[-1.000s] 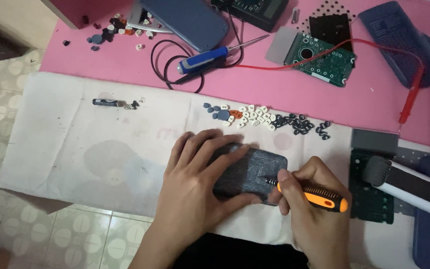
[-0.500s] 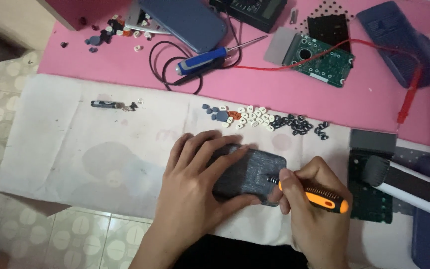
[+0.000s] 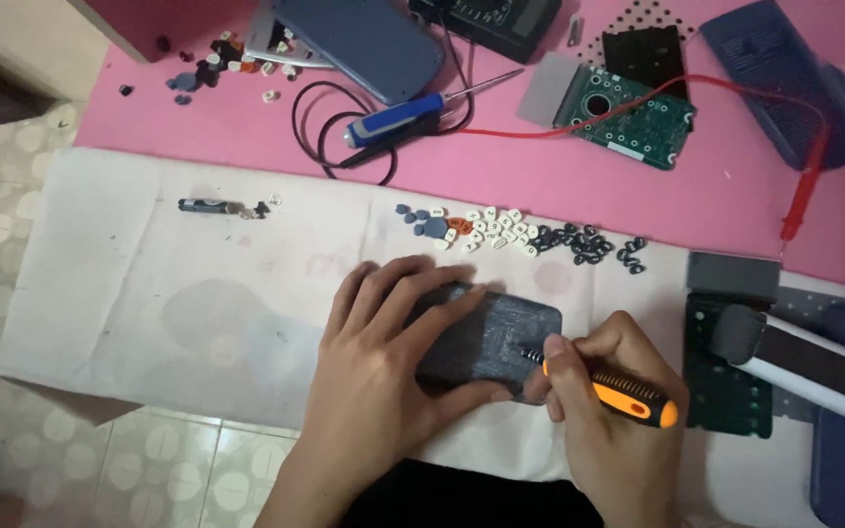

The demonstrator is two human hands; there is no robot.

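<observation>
Left hand [image 3: 383, 376] lies flat with fingers spread over the left part of a dark grey device shell [image 3: 496, 337], thumb hooked along its near edge, pinning it to the white cloth [image 3: 149, 293]. Right hand [image 3: 608, 411] is closed in a pen-style grip on an orange-and-black screwdriver [image 3: 628, 396], tip set on the shell near its right near corner; can't tell if it sits in a screw. Shell is at the near middle of the cloth, long side roughly left to right. Just right of the right hand: a dark green board [image 3: 726, 391] with a grey-and-white tool [image 3: 794, 357] lying across it, and a grey square pad [image 3: 733, 276] above that. Beyond the shell, a row of small loose keycaps [image 3: 520, 237]: blue-grey, white, one orange, then black toward the right. Far left on the cloth, a small dark bit [image 3: 205, 205] with tiny parts beside it. Farther back on the pink mat [image 3: 246, 137]: a blue-handled screwdriver [image 3: 398, 119] on a black cable loop [image 3: 330, 147], a green circuit board [image 3: 633, 115], a red probe lead [image 3: 799, 196], a blue-grey casing [image 3: 359, 44], another blue casing [image 3: 784, 78] at far right, a second scatter of small keys [image 3: 222, 64] at top left.
</observation>
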